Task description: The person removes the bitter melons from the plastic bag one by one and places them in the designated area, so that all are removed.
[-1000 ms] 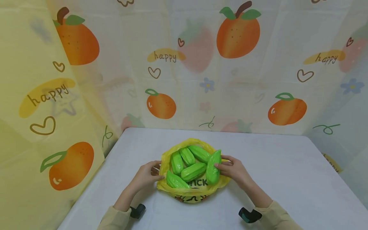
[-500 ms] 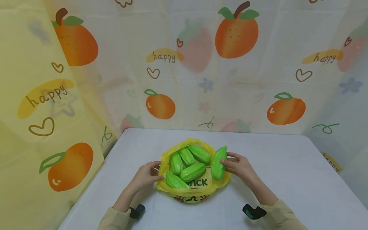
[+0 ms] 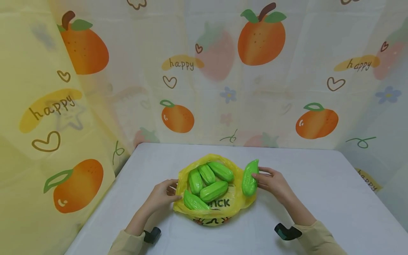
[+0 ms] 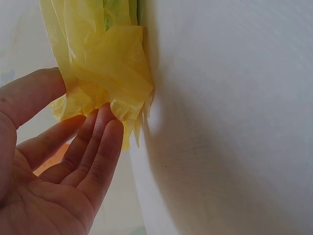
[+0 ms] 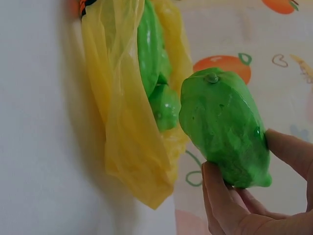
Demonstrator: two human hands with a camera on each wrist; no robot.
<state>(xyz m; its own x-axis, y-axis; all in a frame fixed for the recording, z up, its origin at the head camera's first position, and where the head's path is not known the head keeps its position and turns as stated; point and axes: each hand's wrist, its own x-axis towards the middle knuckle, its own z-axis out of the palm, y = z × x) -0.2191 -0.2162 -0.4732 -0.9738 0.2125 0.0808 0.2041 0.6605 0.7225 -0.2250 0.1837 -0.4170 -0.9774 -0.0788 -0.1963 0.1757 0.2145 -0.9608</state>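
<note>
A yellow plastic bag (image 3: 236, 207) lies with its mouth spread wide on the white table. Several glossy green gourds (image 3: 214, 191) with ridged skins rest inside it. My right hand (image 3: 275, 182) pinches another green gourd (image 3: 250, 179) between thumb and fingers, holding it upright at the bag's right rim. In the right wrist view this gourd (image 5: 222, 125) shows its bumpy skin and a stubby stem end, beside the bag (image 5: 132, 132). My left hand (image 3: 162, 194) holds the bag's left edge, thumb on one side and fingers on the other; the left wrist view shows crumpled yellow film (image 4: 107, 63) there.
The white table (image 3: 318, 198) extends on both sides of the bag. A fruit-print curtain (image 3: 137, 88) hangs behind and at the sides. Black wrist cameras (image 3: 287, 232) sit on both forearms, by beige sleeves (image 3: 318, 239).
My right hand has carried the gourd rightward and slightly up, from over the bag's inside to its right rim. My left hand has stayed at the bag's left edge.
</note>
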